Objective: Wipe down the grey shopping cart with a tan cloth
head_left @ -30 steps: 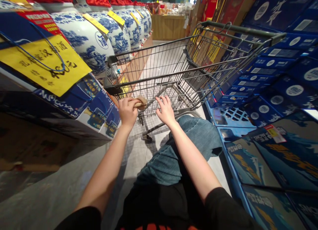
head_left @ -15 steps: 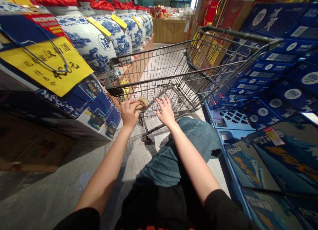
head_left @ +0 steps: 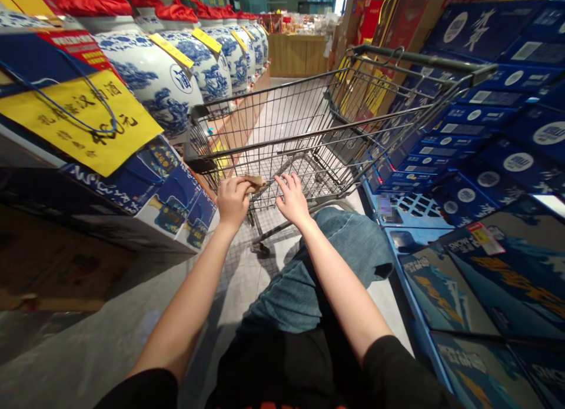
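Note:
My left hand [head_left: 232, 204] is closed on a small brown cloth [head_left: 255, 183] at the lower side of a dark wire shopping cart [head_left: 265, 143]. The cloth sticks out to the right of my fingers, against the cart's wire. Just to the right, my right hand [head_left: 292, 202] has its fingers spread and holds nothing. Its fingertips are at the lower wires of the basket; whether they touch is unclear. The cart stands crosswise in front of me, its handle at the upper right.
Blue-and-white jars [head_left: 152, 79] with red cloth tops line the left, behind boxes with a yellow sign [head_left: 88, 123]. Blue cartons [head_left: 489, 38] are stacked at the right, above a blue plastic pallet [head_left: 412, 235]. A wooden counter [head_left: 296, 55] stands at the back.
The brown cloth in my left hand has changed shape and now looks flatter and more folded. The view has shifted slightly. My right hand remains open beside it.

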### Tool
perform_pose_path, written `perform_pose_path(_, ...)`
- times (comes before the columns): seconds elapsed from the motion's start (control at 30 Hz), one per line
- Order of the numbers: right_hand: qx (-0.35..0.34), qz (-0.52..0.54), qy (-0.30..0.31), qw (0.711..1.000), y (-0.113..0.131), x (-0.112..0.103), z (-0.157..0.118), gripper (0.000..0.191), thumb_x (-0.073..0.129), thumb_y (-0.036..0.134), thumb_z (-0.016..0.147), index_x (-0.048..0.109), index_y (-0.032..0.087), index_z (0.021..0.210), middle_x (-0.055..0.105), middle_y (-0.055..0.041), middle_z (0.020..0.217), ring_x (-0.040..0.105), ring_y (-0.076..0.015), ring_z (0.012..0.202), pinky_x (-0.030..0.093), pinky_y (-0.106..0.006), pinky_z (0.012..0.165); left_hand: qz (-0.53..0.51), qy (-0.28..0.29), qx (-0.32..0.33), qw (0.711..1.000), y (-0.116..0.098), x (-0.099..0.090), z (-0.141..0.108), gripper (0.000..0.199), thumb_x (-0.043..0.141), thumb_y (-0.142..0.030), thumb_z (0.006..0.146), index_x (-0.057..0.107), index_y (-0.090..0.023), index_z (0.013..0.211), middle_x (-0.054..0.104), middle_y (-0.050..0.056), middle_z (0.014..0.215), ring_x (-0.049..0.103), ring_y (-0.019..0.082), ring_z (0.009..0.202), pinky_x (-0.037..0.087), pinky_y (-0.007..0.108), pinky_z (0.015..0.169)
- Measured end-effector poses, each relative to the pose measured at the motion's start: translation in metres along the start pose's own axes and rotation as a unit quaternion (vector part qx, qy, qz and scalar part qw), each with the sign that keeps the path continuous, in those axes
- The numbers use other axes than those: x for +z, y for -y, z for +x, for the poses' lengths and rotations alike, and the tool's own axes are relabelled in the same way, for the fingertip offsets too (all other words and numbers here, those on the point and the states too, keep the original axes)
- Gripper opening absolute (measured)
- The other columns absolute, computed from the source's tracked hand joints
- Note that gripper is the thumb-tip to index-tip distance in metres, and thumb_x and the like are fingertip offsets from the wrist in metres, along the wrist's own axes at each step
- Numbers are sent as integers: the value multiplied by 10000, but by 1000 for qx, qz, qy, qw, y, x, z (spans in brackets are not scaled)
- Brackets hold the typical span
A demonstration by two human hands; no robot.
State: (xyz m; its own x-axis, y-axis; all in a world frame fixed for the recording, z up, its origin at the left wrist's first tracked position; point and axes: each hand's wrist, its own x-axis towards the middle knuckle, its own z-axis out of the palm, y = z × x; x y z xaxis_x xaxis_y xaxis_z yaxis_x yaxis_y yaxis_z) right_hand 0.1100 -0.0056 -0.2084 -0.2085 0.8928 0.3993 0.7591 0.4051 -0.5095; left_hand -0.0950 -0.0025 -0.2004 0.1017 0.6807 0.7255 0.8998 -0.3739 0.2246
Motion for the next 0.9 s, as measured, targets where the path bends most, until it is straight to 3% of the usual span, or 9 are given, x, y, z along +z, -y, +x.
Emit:
perform_pose_path(0.3, 5, 13, 3, 1000, 0, -1, 1, 644, 482, 123, 915, 518, 160, 1557, 460, -144, 1609, 253, -327, 1581, 468, -523, 1213, -1, -30, 7, 1000, -2, -9, 10, 313, 604, -50, 837, 765, -264, 1000, 697, 77, 1137, 585, 300, 1152, 459, 460, 1024)
perform_pose_path(0.47, 2, 10, 4, 1000, 1, -2, 0, 647, 483, 115, 915, 514, 146, 1560, 459, -136, 1610, 244, -323, 1586, 405, -518, 1263, 21, 12, -18, 1000, -5, 0, -2, 283, 608, -51, 828, 763, -221, 992, 705, 118, 1158, 584, 328, 1137, 477, 489, 1013)
perform_pose_path(0.57, 1, 7, 5, 1000, 2, -2, 0, 644, 483, 120, 921, 509, 137, 1564, 453, -138, 1611, 243, -329, 1585, 394, -511, 1272, 6, 11, -13, 1000, -12, -12, 3, 324, 595, -29, 813, 769, -225, 1003, 703, 98, 1114, 594, 305, 1116, 501, 459, 1000)
perform_pose_path(0.73, 2, 10, 3, 1000, 1, -1, 0, 640, 483, 119, 915, 518, 137, 1554, 461, -145, 1601, 253, -331, 1580, 380, -523, 1279, -9, -38, 14, 999, -27, -26, 24, 361, 578, -36, 862, 771, -256, 1074, 696, 80, 1148, 596, 288, 1157, 501, 453, 1038)
perform_pose_path(0.9, -4, 12, -2, 1000, 0, -1, 0, 647, 482, 109, 906, 520, 131, 1552, 457, -144, 1607, 254, -333, 1579, 386, -524, 1274, 11, 49, 36, 998, -27, -2, 14, 293, 586, -71, 908, 763, -237, 1072, 720, 110, 1182, 611, 310, 1173, 511, 481, 1046)
